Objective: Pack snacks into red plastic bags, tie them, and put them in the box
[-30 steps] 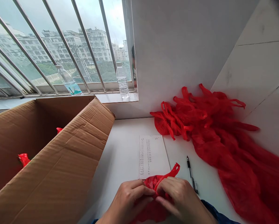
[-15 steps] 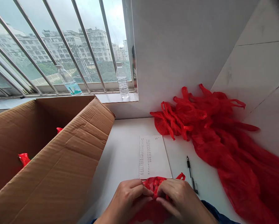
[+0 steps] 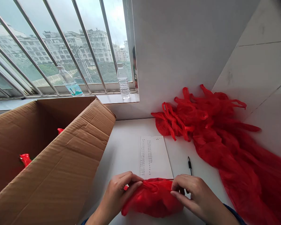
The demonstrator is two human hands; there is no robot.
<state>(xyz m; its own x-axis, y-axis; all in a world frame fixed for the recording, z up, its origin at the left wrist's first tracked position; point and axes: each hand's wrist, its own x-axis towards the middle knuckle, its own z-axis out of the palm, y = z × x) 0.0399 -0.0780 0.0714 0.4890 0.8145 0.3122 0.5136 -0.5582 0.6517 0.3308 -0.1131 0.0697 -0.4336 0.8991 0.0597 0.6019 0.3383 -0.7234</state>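
A red plastic bag (image 3: 155, 198) bulges in front of me at the near edge of the view; what fills it is hidden. My left hand (image 3: 119, 192) pinches its upper left side between thumb and fingers. On the opposite side, my right hand (image 3: 189, 190) grips the bag's right edge with thumb and fingertips. Just beyond the bag lies a sheet of paper (image 3: 155, 157) with handwritten columns. A black pen (image 3: 189, 164) rests to the right of the paper, its lower part behind my right hand.
An open cardboard box (image 3: 67, 153) at the left holds red plastic pieces (image 3: 25, 159). A heap of red plastic bags (image 3: 215, 131) spreads along the right of the white table (image 3: 121, 143). Two plastic bottles, one labelled (image 3: 71, 82) and one plain (image 3: 123, 81), stand on the sill by the barred window.
My hands have moved apart, from close together at the bag's gathered top to its two sides. The bag now shows wider and lies more spread out between them.
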